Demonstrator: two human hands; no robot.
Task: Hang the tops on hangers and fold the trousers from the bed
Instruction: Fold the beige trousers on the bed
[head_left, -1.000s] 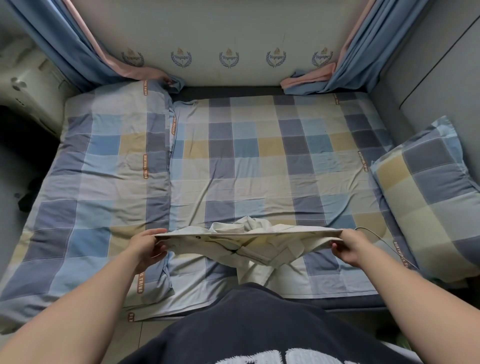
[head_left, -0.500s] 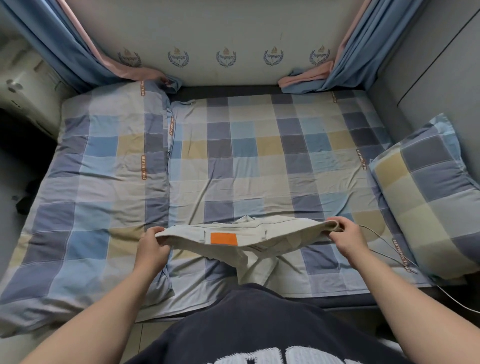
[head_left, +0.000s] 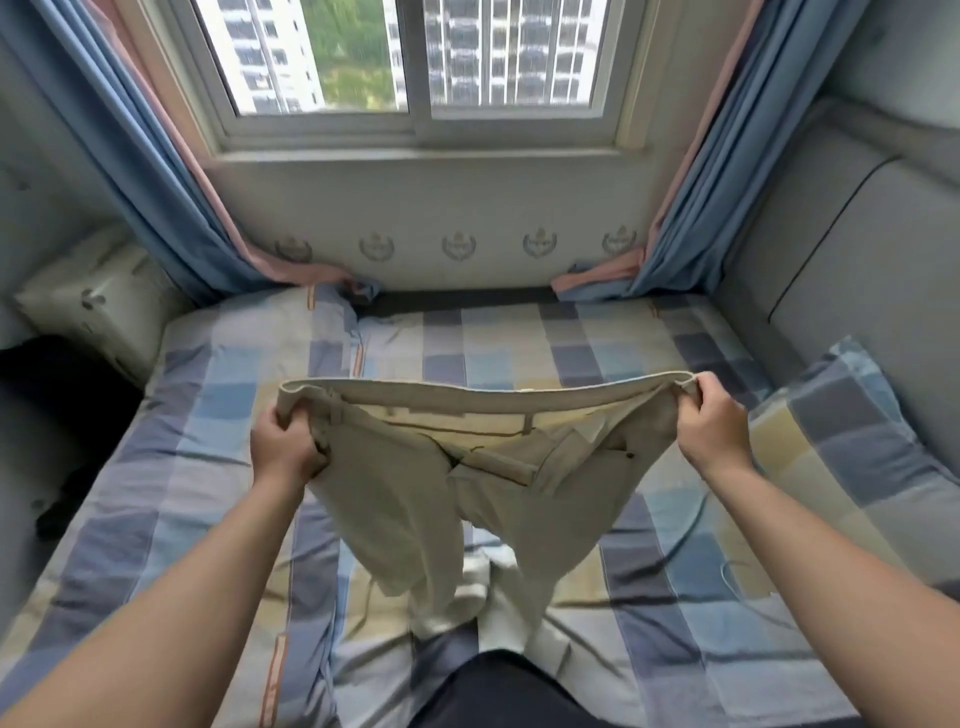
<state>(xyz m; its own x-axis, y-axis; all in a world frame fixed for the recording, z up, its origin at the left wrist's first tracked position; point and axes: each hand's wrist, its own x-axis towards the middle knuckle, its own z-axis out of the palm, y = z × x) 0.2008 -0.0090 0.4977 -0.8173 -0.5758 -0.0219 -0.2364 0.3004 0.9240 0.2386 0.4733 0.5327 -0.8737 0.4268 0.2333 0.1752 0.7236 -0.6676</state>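
Presently the person is holding the trousers (head_left: 483, 467) up by the waistband, spread wide above the bed (head_left: 649, 353). The left hand (head_left: 284, 448) is gripping one end of the waistband with its fingers curled into the cloth. The right hand (head_left: 712, 427) is pinching the other end, thumb over the edge. The waistband is hanging roughly level between them, clear of the sheet, while the two legs are dropping down and their ends are lying crumpled on the bed close to the person's body. The step in hand appears to be folding the trousers, at the stage of squaring them up. The next move is likely calling for the two ends to be brought together so that one leg lies over the other, or for the garment to be laid flat. Either way, the bunched leg ends are needing to be straightened first. A thin cable (head_left: 723, 569) is lying on the bed just right of the legs, and a pillow (head_left: 852, 447) is sitting at the right edge; both are worth keeping clear of.
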